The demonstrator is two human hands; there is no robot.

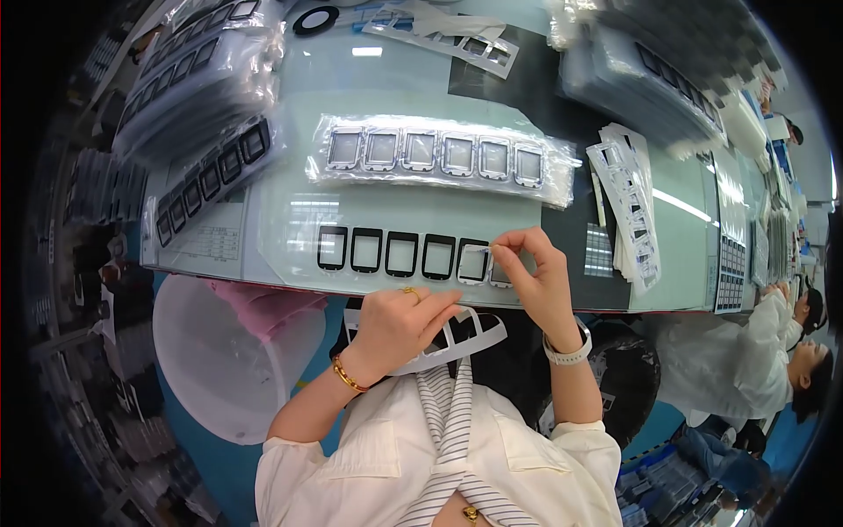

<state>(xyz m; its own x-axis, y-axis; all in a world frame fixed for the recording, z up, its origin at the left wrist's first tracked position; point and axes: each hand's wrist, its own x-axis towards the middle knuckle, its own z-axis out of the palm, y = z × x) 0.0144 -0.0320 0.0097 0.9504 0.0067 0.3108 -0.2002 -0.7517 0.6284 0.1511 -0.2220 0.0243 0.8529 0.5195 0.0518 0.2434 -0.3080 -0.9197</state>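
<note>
A row of several black rectangular frames (402,255) lies along the front edge of the glass-topped table. My right hand (537,274) is over the row's right end, thumb and forefinger pinched at the upper corner of a frame with a pale border (474,262). Whatever sits between those fingertips is too small to make out. My left hand (402,323) is closed at the table edge, fingers together and pointing right. A white strip with cut-out windows (486,337) curves below it, seemingly held there; the grip itself is hidden.
A plastic-wrapped tray of frames (439,186) lies mid-table. Stacks of wrapped trays rise at the far left (202,79) and far right (606,83). White cut-out strips (628,202) lie at right. A white bin (219,369) stands below left. Another person (729,360) sits at right.
</note>
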